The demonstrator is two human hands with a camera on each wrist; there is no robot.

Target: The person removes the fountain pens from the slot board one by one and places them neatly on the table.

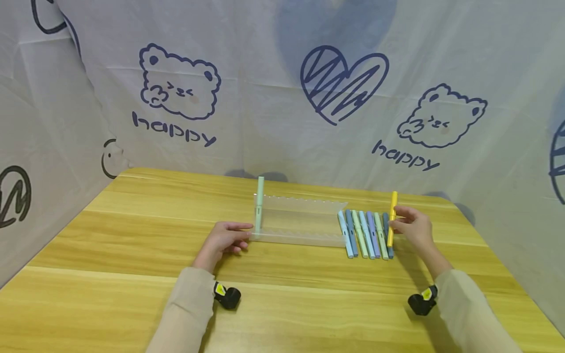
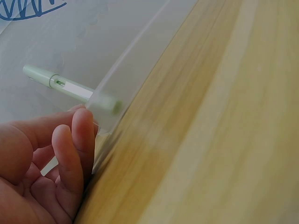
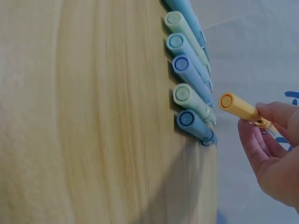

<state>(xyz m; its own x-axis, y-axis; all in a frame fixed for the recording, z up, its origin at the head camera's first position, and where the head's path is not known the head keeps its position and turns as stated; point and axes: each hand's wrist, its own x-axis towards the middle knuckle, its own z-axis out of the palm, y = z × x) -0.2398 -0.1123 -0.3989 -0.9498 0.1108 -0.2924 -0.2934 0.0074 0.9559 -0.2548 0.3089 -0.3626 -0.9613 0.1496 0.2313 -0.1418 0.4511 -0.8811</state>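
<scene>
My left hand (image 1: 222, 240) pinches the near left corner of a clear plastic pen tray (image 1: 300, 239), which has notched edges. One light green pen (image 1: 259, 201) lies across the tray at its left end, close to the fingertips in the left wrist view. With thumb and fingers, my right hand (image 1: 415, 228) holds a yellow pen (image 1: 392, 215) above the right end of a row of pens. In the right wrist view this yellow pen (image 3: 237, 106) is raised clear of the others, and part of it is hidden by the fingers.
Several blue, green and purple pens (image 1: 372, 234) lie side by side at the tray's right end. The wooden table (image 1: 282, 304) reaches back to a pale cloth (image 1: 260, 98) printed with bears and a heart.
</scene>
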